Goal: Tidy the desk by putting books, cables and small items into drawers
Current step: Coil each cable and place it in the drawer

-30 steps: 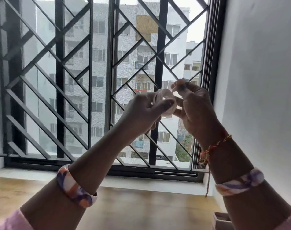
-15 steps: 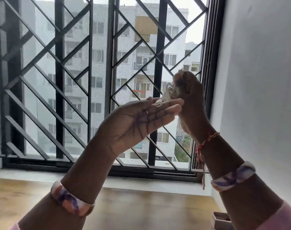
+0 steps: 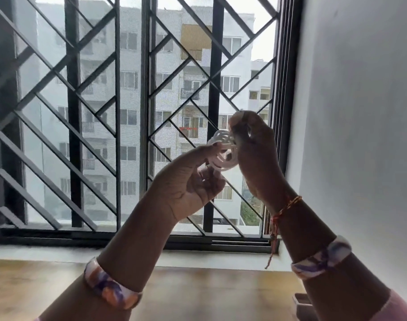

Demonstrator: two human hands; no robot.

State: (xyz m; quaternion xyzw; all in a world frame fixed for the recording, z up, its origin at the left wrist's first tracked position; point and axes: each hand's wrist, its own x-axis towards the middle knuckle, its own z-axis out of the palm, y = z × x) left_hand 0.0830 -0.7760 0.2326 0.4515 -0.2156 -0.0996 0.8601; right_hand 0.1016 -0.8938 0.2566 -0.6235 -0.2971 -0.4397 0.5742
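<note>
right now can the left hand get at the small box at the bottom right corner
Probably not directly: the left hand pinches the coiled white cable, and the right forearm lies between it and the box.

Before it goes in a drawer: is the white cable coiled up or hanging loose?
Coiled: the thin white cable sits in small stacked loops between the left hand and right hand; no loose end shows.

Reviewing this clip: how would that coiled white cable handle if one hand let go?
Probably floppy: the white cable keeps its loops only while the left hand and right hand pinch it. Likely light, since fingertips alone carry it. The coil may spring open if released.
</note>
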